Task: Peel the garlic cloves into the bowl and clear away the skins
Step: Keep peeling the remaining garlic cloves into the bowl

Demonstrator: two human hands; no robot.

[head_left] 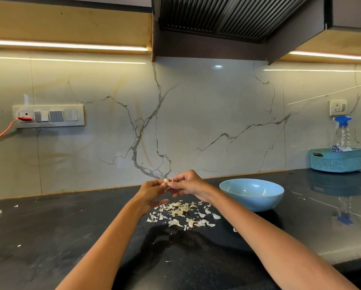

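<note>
Above the dark stone tabletop, left hand and right hand pinch one small pale garlic clove, mid-peel over scattered papery skins. Next, probably: drop it into the pale blue bowl.

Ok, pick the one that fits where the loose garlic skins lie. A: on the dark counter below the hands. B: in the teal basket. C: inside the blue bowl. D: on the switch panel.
A: the garlic skins lie scattered on the dark counter, left of the blue bowl, beneath both hands.
</note>
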